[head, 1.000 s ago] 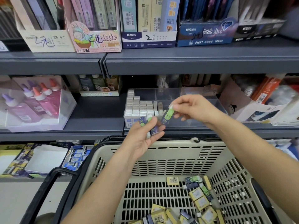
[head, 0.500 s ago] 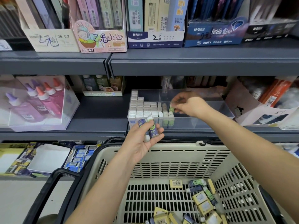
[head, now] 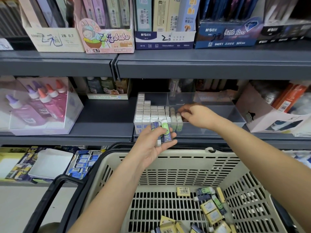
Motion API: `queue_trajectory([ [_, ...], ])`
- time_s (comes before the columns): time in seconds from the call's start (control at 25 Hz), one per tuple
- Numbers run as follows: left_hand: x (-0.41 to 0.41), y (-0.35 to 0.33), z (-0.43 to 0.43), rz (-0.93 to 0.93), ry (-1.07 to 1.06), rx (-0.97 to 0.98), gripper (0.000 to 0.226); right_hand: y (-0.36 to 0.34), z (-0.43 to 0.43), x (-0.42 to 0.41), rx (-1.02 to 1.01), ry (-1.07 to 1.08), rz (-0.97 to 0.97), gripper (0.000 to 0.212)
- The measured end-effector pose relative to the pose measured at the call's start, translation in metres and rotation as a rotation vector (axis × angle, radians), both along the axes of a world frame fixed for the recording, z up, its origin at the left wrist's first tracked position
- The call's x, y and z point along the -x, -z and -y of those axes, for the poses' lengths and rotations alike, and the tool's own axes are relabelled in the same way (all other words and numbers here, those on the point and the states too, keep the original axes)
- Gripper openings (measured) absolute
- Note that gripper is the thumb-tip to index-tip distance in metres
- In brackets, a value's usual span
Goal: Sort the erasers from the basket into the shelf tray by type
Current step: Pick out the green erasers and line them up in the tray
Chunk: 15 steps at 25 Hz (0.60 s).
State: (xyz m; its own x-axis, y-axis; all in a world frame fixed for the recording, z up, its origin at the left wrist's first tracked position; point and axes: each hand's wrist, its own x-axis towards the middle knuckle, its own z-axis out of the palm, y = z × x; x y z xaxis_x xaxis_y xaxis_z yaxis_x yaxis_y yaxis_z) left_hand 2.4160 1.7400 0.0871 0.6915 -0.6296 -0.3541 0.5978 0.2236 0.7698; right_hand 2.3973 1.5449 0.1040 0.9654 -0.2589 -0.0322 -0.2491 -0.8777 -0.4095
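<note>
Above tray | M&G box "2 HB" | left hand grips erasers

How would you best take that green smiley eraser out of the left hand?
Pinch its white top end, coming from above. The green eraser stands roughly upright in the left hand, which grips its lower half among other erasers, so likely only the top sticks out free.
</note>
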Motion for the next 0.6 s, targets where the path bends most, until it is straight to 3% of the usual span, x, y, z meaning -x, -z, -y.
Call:
queue_trajectory([
  [0.08, 0.001, -0.002, 0.001, 0.042, 0.021, -0.012, 0.015, -0.008, -0.007, 0.012, 0.051, -0.011, 0.189, 0.025],
  [0.16, 0.002, -0.004, 0.001, 0.075, 0.057, -0.013, 0.015, -0.012, -0.018, 0.024, -0.073, -0.064, 0.289, 0.021],
  [0.32, 0.007, -0.007, 0.006, 0.176, 0.073, -0.071, 0.017, -0.01, -0.033, 0.038, -0.419, -0.113, 0.187, 0.011],
  [0.44, 0.009, -0.007, 0.01, 0.273, 0.084, -0.145, 0.015, -0.014, -0.032, 0.038, -0.561, -0.058, 0.228, 0.006],
  [0.6, 0.008, -0.008, 0.012, 0.291, 0.14, -0.157, 0.014, -0.021, -0.027, 0.037, -0.656, -0.059, 0.112, 0.008],
])
